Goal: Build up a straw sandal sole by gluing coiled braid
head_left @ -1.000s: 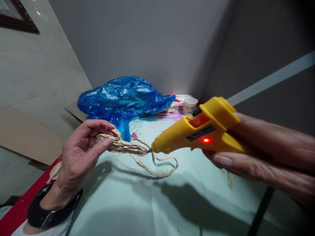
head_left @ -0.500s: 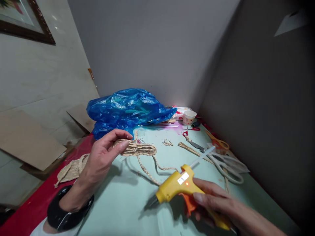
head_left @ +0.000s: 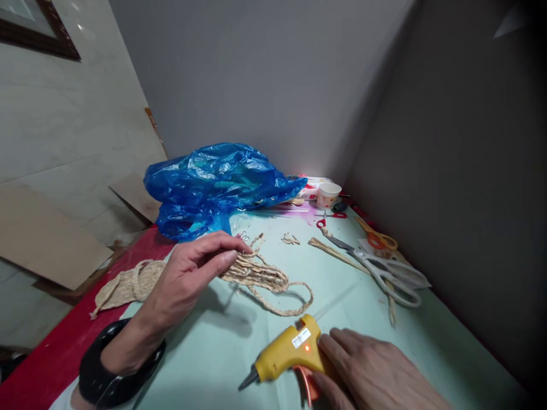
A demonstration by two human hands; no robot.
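My left hand (head_left: pixel 192 273), with a black watch on its wrist, pinches a flat braided straw piece (head_left: pixel 256 273) between thumb and fingers just above the pale green table cover (head_left: pixel 213 353). A loose braid tail (head_left: pixel 290 304) loops from it onto the cover. My right hand (head_left: pixel 371 376) rests at the bottom on the handle of a yellow glue gun (head_left: pixel 286 353). The gun lies on the cover with its red light lit and its nozzle pointing left.
A blue plastic bag (head_left: pixel 217 185) sits at the back. Further right along the wall lie white scissors (head_left: pixel 388 273), orange scissors (head_left: pixel 376 239) and a paper cup (head_left: pixel 328 195). Another braided straw piece (head_left: pixel 128 285) lies on the red table edge at left.
My right hand has lowered the glue gun from the braid's tip down onto the table. My left hand has brought the braided piece lower and a little to the right.
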